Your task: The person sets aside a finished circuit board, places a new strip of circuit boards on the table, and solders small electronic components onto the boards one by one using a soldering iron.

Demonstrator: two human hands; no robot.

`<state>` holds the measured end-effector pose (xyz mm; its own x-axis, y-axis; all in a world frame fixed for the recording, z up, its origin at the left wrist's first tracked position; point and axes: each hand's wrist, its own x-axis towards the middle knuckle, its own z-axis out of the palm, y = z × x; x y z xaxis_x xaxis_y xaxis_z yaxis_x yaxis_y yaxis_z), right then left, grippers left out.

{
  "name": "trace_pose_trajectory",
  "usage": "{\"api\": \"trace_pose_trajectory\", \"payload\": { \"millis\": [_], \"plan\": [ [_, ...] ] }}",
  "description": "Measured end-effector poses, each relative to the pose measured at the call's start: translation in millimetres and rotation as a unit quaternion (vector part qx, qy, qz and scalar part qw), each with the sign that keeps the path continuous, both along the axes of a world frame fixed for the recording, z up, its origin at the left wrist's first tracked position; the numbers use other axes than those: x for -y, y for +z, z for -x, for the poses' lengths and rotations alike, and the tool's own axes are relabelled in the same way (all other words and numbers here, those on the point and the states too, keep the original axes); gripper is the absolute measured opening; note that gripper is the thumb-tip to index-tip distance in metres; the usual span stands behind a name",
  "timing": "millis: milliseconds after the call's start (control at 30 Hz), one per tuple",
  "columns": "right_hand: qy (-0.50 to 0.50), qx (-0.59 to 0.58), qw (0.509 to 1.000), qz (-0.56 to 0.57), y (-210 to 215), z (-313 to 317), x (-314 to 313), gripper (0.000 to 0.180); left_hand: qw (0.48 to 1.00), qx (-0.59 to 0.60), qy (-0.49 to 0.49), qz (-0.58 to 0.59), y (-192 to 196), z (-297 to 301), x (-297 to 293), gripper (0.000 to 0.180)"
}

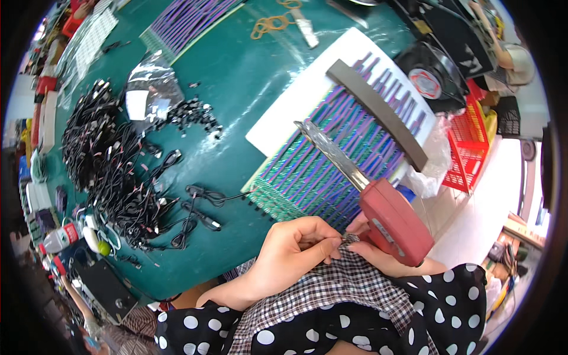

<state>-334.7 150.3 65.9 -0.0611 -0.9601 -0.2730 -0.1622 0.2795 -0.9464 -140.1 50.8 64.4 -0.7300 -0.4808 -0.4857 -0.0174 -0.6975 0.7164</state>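
Note:
My left hand (299, 251) is closed in a pinch, thumb against fingertips, at the table's front edge. My right hand (381, 254) meets it from the right, also pinching. Something small and dark is between the fingertips, too hidden to name. Just below lies the checked apron (296, 302) on my lap. A red-bodied tool (393, 222) with a long, shiny metal bar covers part of my right hand; whether that hand supports it cannot be seen. Its bar points over a board (278, 177) packed with rows of purple and green strips. A dark flat bar (378, 112) lies across them.
Black cables (109, 171) are heaped at the left, beside small black parts (192, 115) and a clear bag (152, 89). Rubber bands (272, 25) and another strip panel (186, 26) lie farther back. A red crate (467, 148) stands at the right. Other people work nearby.

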Motion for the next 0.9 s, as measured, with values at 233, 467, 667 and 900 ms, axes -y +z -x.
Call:
{"api": "trace_pose_trajectory", "payload": {
  "millis": [233,467,667,900],
  "plan": [
    [0.044,-0.121,0.978,0.161,-11,4,-5,0.069,0.997,0.022,-0.048,0.061,0,8,-13,0.009],
    [-0.056,0.03,0.994,0.09,-8,-7,-18,0.073,0.993,0.038,-0.032,0.109,9,5,-27,0.005],
    [-0.067,0.188,0.98,0.014,1,-14,-23,0.081,0.987,0.043,0.031,0.149,16,4,-40,0.008],
    [-0.067,0.15,0.986,-0.012,8,-16,-22,0.079,0.946,0.081,0.019,0.314,17,4,-50,0.008]
  ]
}}
